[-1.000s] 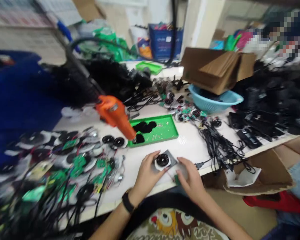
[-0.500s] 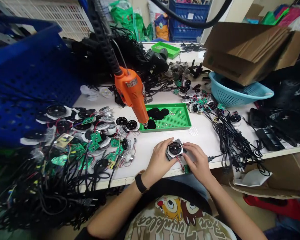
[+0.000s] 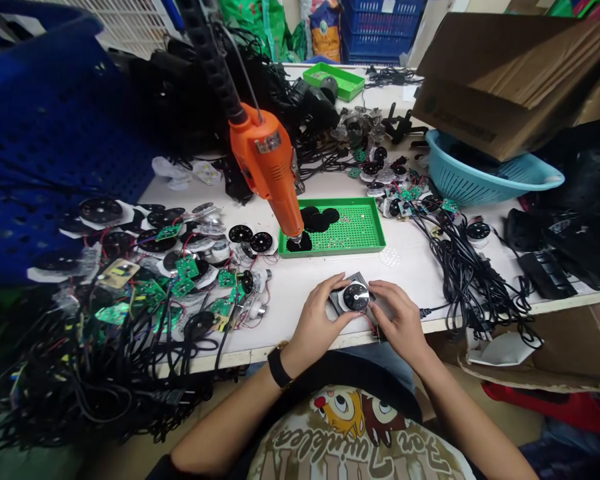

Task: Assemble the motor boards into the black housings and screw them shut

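Observation:
Between my hands is a small round part with a black disc face (image 3: 356,297) and a white rim, tilted so that light glints off it. It sits over a dark grey square block (image 3: 336,304) on the table near the front edge. My left hand (image 3: 320,317) grips the part from the left, thumb in front and fingers behind. From the right, my right hand (image 3: 400,319) holds its edge between thumb and fingers. Thin red wires run from the part down beside my right thumb; what they end in is mostly hidden.
An orange electric screwdriver (image 3: 270,167) hangs over a green tray (image 3: 375,243) with black discs and small screws. Wired parts and green circuit boards (image 3: 185,277) pile up at left. Black cables (image 3: 460,287), a light-blue basket (image 3: 485,190) and a cardboard box (image 3: 500,73) are at right.
The black-faced part has turned and tilted in my hands, and its face now catches the light. The small green board on its wires has slipped mostly out of sight near my right hand.

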Demonstrator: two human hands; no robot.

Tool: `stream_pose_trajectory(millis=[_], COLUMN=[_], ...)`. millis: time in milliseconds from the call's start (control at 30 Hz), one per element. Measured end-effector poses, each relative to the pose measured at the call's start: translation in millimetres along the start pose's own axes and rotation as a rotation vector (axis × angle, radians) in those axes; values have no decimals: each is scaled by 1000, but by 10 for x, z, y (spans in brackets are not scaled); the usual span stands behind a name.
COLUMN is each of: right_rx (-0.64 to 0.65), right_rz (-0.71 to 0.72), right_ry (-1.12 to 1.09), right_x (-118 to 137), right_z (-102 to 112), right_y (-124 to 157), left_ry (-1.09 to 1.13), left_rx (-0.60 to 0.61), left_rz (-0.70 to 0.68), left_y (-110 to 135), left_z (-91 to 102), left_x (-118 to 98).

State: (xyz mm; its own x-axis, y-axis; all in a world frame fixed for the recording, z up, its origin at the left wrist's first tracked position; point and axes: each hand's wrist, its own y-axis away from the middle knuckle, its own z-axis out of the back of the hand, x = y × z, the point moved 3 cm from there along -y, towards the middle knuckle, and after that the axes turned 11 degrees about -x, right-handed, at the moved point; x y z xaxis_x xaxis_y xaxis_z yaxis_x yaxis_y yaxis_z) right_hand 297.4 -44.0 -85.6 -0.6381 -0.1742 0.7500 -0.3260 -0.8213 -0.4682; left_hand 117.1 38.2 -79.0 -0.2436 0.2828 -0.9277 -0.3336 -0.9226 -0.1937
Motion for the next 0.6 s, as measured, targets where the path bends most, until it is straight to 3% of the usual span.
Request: stream_pose_trajectory(millis=[200, 267, 400, 600], right_rx=[-50, -48, 84, 212], right_rz=[-18, 62, 209, 176], right_ry=[-36, -31, -67, -231], right_x=[162, 293, 538, 648], right_z=[82, 135, 239, 322], right_y=[41, 26, -180, -647], left_ry=[-141, -114, 138, 498], left_rx=[-111, -100, 59, 272], left_rz=[-342, -321, -14, 520], left_y=[115, 143, 90, 0], left_z=[-29, -14, 50, 96], left_x=[-132, -198, -313, -292])
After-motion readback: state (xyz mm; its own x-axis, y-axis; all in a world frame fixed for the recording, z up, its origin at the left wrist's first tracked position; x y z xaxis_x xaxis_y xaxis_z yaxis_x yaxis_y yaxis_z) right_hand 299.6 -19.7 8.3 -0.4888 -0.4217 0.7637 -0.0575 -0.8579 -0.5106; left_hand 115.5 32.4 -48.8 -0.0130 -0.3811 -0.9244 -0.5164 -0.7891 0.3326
